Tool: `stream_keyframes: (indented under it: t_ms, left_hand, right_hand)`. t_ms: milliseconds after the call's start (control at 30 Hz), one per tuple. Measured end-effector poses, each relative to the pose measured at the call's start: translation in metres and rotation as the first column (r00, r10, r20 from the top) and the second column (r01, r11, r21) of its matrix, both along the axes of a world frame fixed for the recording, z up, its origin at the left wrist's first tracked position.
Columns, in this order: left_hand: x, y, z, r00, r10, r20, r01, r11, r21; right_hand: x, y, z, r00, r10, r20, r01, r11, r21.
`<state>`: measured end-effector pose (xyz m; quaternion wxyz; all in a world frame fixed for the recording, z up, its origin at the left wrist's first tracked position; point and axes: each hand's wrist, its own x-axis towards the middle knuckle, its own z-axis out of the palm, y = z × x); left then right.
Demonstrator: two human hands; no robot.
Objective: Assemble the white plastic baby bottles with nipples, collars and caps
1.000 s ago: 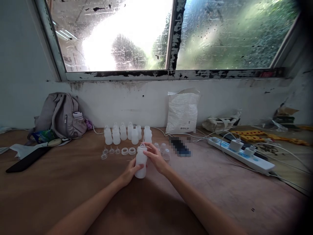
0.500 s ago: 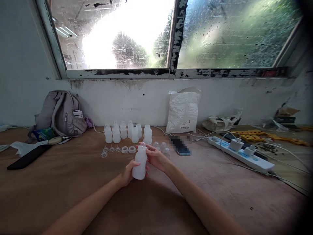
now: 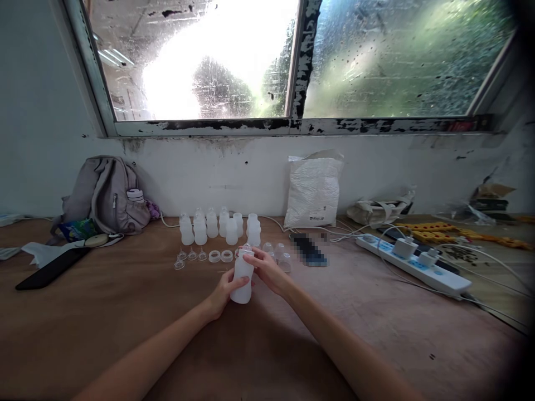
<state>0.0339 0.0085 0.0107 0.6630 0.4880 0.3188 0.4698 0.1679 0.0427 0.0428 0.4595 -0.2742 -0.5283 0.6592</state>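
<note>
A frosted white baby bottle (image 3: 241, 287) is held a little tilted over the near middle of the table. My left hand (image 3: 223, 291) wraps round its body, thumb across the front. At the top, my right hand (image 3: 264, 267) has its fingers closed on the collar ring (image 3: 246, 253), from which a clear nipple pokes up. Behind stand several more white bottles (image 3: 187, 231), some with nipples on and some open-topped. In front of these lie several loose clear nipples (image 3: 191, 255) and white collar rings (image 3: 214, 256). Clear caps (image 3: 285, 262) stand just right of my right hand.
A blurred-out phone (image 3: 308, 249) lies right of the caps. Farther right runs a white power strip (image 3: 412, 264) with chargers and cables. A white plastic package (image 3: 314, 192) leans on the wall. At left are a grey backpack (image 3: 106, 195) and a black flat case (image 3: 52, 269).
My right thumb and fingers have shifted round the bottle's collar. The bottle has moved slightly right, and the left thumb has slid across its front.
</note>
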Motion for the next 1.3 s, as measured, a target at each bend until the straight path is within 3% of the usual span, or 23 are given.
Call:
stream_keyframes:
  t_ms: [133, 333, 567, 733, 1000, 1300]
  left_hand:
    - [-0.001, 0.002, -0.002, 0.999, 0.036, -0.006, -0.035, 0.999, 0.012]
    - [0.0, 0.001, -0.002, 0.999, 0.024, -0.024, -0.023, 0.998, 0.053]
    - [-0.003, 0.004, 0.002, 0.991, 0.123, -0.045, -0.12, 0.991, 0.057]
    - [-0.008, 0.012, 0.0, 0.98, 0.192, -0.056, -0.186, 0.977, 0.102]
    - [-0.013, 0.016, -0.003, 0.992, 0.063, -0.108, -0.053, 0.994, 0.091]
    - [-0.014, 0.016, -0.002, 0.98, 0.017, -0.201, 0.007, 0.993, 0.117]
  right_hand:
    - [0.001, 0.002, 0.001, 0.998, 0.032, -0.058, -0.034, 0.999, -0.036]
    - [0.004, 0.003, 0.002, 0.999, -0.025, -0.028, 0.025, 1.0, 0.005]
    - [0.005, 0.008, -0.002, 0.982, 0.067, -0.178, -0.072, 0.997, -0.022]
    - [0.01, 0.016, -0.008, 0.988, -0.02, -0.155, 0.014, 0.999, -0.038]
    - [0.011, 0.02, -0.011, 0.983, -0.046, -0.175, 0.047, 0.999, -0.001]
    - [0.01, 0.015, -0.009, 0.998, -0.036, -0.052, 0.039, 0.998, 0.042]
